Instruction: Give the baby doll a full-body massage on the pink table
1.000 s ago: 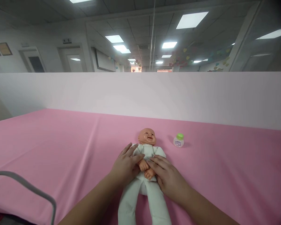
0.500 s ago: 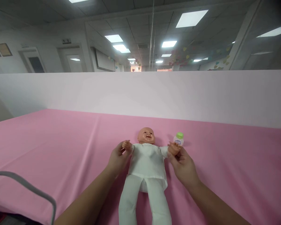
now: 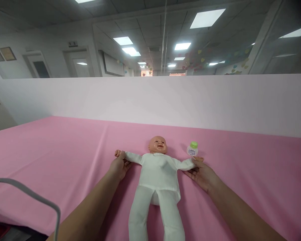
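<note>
A baby doll [image 3: 160,170] with a white cloth body lies on its back, head away from me and legs toward me. Its arms are stretched out to both sides. My left hand [image 3: 119,165] is closed round the doll's arm at the wrist, on the left. On the right, my right hand [image 3: 201,172] grips the other arm near the wrist, thumb on top and fingers beneath. Just beyond my right hand stands a small clear bottle [image 3: 192,149] with a green cap and a printed label.
Pink cloth [image 3: 72,147] covers the table, with a few creases. A low white wall [image 3: 150,100] runs along its back, with glass above. A grey curved tube [image 3: 27,190] sticks in at the lower left.
Both hands have moved outward, drawing the doll's arms from bent to extended sideways. More of the white sleeves shows. The bottle is less covered by my right hand.
</note>
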The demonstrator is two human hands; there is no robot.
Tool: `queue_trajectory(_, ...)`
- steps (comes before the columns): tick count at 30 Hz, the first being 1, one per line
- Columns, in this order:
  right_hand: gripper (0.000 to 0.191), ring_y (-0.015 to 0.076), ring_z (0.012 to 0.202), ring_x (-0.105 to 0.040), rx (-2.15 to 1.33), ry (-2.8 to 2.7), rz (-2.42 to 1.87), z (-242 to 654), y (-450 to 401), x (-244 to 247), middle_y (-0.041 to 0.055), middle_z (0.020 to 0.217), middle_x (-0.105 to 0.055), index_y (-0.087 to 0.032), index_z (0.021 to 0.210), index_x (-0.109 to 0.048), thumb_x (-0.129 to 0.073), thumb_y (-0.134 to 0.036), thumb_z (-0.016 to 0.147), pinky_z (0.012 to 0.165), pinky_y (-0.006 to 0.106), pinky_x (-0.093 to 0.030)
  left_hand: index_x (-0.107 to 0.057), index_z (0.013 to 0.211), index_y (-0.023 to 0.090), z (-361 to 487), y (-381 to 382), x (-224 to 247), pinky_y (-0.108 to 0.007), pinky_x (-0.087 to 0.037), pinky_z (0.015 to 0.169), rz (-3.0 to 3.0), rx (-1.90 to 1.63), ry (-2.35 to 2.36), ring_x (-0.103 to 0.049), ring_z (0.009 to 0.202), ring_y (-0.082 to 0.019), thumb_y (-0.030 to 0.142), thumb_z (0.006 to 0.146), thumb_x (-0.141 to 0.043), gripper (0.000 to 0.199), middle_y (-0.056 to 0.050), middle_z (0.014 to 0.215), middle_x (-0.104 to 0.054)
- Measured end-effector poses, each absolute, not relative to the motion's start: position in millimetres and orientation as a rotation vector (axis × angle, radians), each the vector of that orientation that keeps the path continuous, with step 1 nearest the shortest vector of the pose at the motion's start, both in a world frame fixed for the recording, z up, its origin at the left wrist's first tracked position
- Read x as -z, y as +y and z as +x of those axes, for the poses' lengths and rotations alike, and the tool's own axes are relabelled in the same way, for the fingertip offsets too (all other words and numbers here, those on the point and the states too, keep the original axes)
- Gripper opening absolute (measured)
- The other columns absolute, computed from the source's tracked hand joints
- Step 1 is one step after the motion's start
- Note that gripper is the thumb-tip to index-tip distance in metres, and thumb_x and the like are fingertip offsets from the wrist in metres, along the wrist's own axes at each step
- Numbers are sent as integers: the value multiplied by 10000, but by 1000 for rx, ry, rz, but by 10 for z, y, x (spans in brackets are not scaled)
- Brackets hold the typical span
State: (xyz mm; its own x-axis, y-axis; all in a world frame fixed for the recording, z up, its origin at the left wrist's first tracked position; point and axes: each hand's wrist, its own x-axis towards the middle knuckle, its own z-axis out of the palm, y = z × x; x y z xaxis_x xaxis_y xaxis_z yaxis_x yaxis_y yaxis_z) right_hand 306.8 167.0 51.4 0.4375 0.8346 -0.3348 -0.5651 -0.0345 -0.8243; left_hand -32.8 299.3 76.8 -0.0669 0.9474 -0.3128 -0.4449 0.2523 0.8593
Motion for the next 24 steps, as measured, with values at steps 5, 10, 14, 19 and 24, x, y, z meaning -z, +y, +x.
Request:
queue_trajectory(5, 306, 275, 1073, -755, -1066, -414, -1107, 3108, 1696, -435, 83, 1091, -765, -221, 1147, -616, -746, -327, 891, 1001, 491, -623, -591, 1038, 181, -335, 2962, -766, -276, -617, 712, 692, -1259, 1053, -678, 697, -135, 361, 1025, -586, 181, -43, 867, -660)
queue_trajectory(10, 658, 299, 1184, -706, -748, -678, -1089, 2945, 1619, -586, 79, 1296, -705, -265, 1341, -541, -861, -392, 781, 1019, 498, -606, -582, 1143, 199, -310, 2828, -809, -355, -598, 931, 997, -1320, 946, -707, 1036, -213, 500, 956, -670, 365, -93, 1128, -686)
queue_trajectory(14, 714, 300, 1219, -688, -597, -946, -1206, 2666, 1480, -726, 128, 1351, -686, -246, 1438, -503, -818, -406, 817, 1057, 489, -576, -609, 1051, 200, -219, 2603, -875, -376, -536, 1030, 1420, -1342, 887, -646, 1150, -238, 501, 936, -672, 328, -77, 1147, -677)
queue_trajectory(19, 498, 280, 1220, -693, -395, -1374, -1349, 2406, 1336, -722, 106, 1367, -685, -259, 1355, -559, -715, -322, 887, 1027, 459, -594, -677, 1186, 229, -109, 2328, -944, -398, -528, 1016, 1927, -1135, 960, -674, 1146, -255, 337, 943, -635, 269, -72, 1198, -731)
queue_trajectory(24, 453, 290, 1367, -594, -111, -1965, -1319, 2338, 1307, -718, 88, 1397, -680, -236, 1310, -653, -560, -104, 886, 1149, 540, -500, -714, 1284, 265, -101, 2271, -926, -417, -506, 1112, 2353, -1003, 877, -616, 1316, -275, 262, 904, -666, 383, -86, 1400, -672)
